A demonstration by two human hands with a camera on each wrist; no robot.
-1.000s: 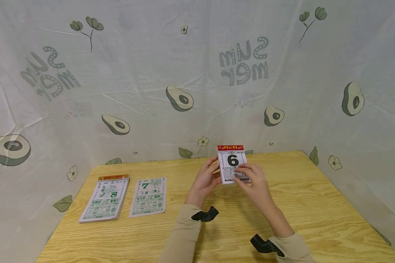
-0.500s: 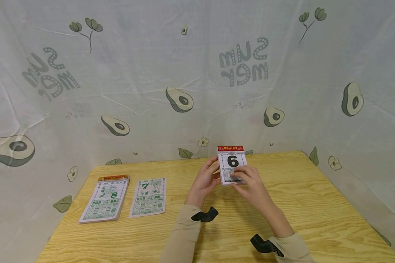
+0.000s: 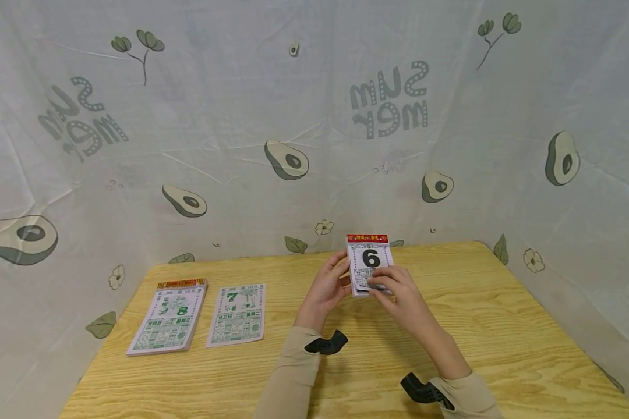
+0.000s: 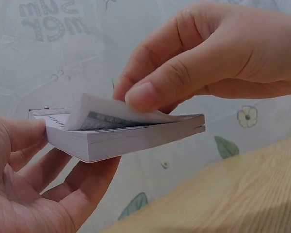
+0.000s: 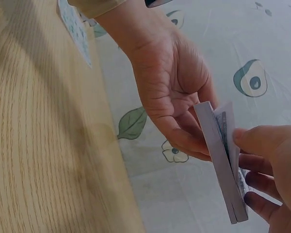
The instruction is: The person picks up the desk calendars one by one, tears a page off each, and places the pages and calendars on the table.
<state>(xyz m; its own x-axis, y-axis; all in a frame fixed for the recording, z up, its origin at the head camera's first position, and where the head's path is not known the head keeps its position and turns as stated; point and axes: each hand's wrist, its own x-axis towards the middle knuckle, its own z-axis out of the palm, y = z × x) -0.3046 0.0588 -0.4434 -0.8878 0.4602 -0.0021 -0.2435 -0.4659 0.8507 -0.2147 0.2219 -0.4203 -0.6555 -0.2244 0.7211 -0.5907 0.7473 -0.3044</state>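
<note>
A small tear-off calendar (image 3: 370,258) with a red header and a black 6 is held up over the far part of the table. My left hand (image 3: 325,288) grips it by its left side, thumb on the face and fingers underneath. My right hand (image 3: 406,298) pinches the bottom edge of the top sheet or sheets between thumb and fingers. In the left wrist view the lifted paper (image 4: 104,110) bends up off the thick block; how many sheets it is, I cannot tell. The right wrist view shows the gap beneath it, edge-on.
On the table's (image 3: 477,337) left side lies a thicker calendar (image 3: 165,320) with a green 8. Beside it is a loose calendar sheet (image 3: 236,315) with a green 7. A patterned cloth (image 3: 230,105) hangs behind and at both sides.
My right hand's fingers have closed in on the calendar's bottom edge, and the paper's lower part has come up from the block. My left hand stays in place.
</note>
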